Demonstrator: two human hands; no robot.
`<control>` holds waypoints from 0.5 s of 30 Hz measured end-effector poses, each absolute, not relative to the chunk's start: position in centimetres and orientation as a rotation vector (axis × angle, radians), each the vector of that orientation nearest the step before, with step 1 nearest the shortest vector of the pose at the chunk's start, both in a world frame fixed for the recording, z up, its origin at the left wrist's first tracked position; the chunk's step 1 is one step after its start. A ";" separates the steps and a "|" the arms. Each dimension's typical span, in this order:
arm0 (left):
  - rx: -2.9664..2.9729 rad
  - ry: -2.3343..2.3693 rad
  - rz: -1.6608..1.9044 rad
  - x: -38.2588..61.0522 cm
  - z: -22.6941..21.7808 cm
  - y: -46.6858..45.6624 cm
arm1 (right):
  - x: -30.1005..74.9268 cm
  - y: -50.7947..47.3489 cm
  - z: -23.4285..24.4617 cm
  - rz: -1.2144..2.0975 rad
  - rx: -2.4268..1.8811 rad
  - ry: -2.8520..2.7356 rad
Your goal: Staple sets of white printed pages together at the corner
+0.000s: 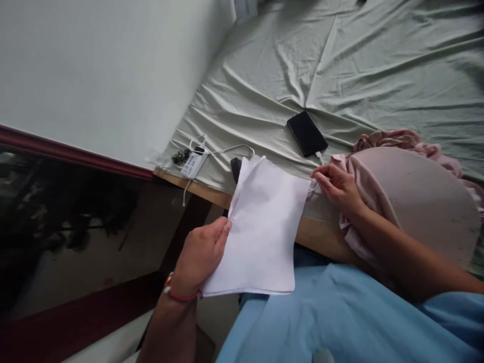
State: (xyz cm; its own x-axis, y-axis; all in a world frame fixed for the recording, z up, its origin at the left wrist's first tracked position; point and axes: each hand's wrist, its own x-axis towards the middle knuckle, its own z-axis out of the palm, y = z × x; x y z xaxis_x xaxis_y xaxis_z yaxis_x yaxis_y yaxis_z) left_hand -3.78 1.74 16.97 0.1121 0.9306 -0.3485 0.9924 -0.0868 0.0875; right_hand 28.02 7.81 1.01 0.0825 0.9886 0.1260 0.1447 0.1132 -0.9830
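Two bare hands framed my remote view: the left hand (200,257) pinched a sheaf of white paper (262,227) by its edge, thumb pressed on top, at six o'clock. The right hand (338,187), fingers curled together, touched pink cloth (412,196) at three o'clock. A black phone (307,133) lay charging on the green bedsheet (340,60); sheets looked unsorted.

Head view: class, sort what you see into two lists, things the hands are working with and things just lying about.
In hand:
- left hand holding the stack of white paper
- right hand at the paper's top corner, resting on the pink cloth

Lying about:
- black phone
- white charger with white cable
- green bedsheet
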 end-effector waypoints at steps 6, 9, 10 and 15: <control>1.997 1.760 0.389 -4.1 18.3 0.6 | 28.2 7.8 1.4 1.054 -1.127 -1.308; 1.831 1.715 0.507 -3.6 17.4 0.5 | 28.1 7.7 0.9 1.148 -1.104 -1.382; 1.759 1.690 0.552 -3.3 16.7 0.6 | 28.0 7.6 0.7 1.172 -1.128 -1.378; 1.453 1.552 0.735 -1.5 12.4 1.3 | 28.6 7.7 0.5 1.326 -1.210 -1.201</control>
